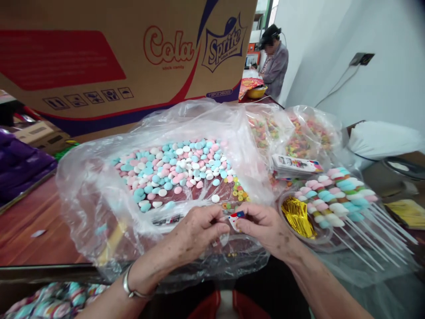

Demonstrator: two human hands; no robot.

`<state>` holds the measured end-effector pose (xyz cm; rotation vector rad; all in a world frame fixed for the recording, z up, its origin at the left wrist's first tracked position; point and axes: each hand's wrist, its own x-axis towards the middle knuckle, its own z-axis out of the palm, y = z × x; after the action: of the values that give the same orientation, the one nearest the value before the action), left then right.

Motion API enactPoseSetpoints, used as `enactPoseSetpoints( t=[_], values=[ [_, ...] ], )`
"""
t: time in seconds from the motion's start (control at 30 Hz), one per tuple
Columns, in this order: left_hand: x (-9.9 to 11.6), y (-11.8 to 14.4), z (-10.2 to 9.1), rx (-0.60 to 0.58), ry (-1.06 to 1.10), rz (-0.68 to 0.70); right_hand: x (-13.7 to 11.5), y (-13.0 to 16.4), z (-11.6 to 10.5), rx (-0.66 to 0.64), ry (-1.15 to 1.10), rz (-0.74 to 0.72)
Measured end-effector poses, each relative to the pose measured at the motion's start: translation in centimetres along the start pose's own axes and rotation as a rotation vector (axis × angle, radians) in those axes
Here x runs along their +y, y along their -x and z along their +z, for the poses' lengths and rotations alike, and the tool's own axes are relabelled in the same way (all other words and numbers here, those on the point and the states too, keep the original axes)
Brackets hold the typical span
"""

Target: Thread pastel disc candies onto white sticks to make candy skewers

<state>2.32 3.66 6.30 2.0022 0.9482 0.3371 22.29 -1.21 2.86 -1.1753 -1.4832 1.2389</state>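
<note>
Above the table's front edge, my left hand (204,227) and my right hand (262,223) are close together with their fingers pinched. Between them is a small printed wrapper (236,216) in white, red and blue; its right end is in my right fingertips, and my left fingertips pinch its clear left side. Just beyond, pink, blue and white candies (179,166) lie loose on a clear plastic sheet (96,177). Small yellow and green ring candies (239,190) lie at their right. Another printed wrapper (168,219) lies flat, partly behind my left hand.
At right are candy skewers (335,199) on white sticks, a tub of gold twist ties (299,217) and a stack of printed wrappers (295,165). Bags of colourful candies (308,130) sit behind. A large cardboard box (109,53) stands at the back; another person (277,66) works beyond.
</note>
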Motion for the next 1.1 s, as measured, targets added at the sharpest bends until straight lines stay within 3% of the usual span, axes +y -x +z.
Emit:
enactPoseSetpoints(
  t=[0.23,0.43,0.53,0.67,0.73,0.83,0.93,1.1],
  values=[
    [-0.6,-0.8,0.7,0.001,0.152,-0.075,0.2,0.2,0.2,0.192,0.312,-0.108],
    [-1.0,-0.7,1.1,-0.009,0.381,-0.072,1.0,0.4,0.7,0.291,0.426,-0.206],
    [-1.4,-0.6,1.3,0.009,0.364,-0.11,0.5,0.5,0.5,0.27,0.404,-0.176],
    [-2.1,-0.5,1.6,-0.076,0.418,-0.134,-0.6,0.6,0.1,0.125,0.223,-0.049],
    [-2.3,-0.5,1.8,-0.108,0.389,-0.126,-0.7,0.7,-0.1,0.084,0.119,0.0],
    [-2.6,-0.7,2.0,-0.056,0.231,-0.057,-0.5,0.7,-0.1,0.109,0.051,0.036],
    [-2.8,-0.9,2.1,0.029,0.109,0.048,-0.4,0.8,-0.1,0.154,0.077,0.054],
    [-2.7,-0.6,2.0,0.049,0.043,0.088,-0.4,0.8,-0.1,0.152,0.184,-0.043]
  ],
)
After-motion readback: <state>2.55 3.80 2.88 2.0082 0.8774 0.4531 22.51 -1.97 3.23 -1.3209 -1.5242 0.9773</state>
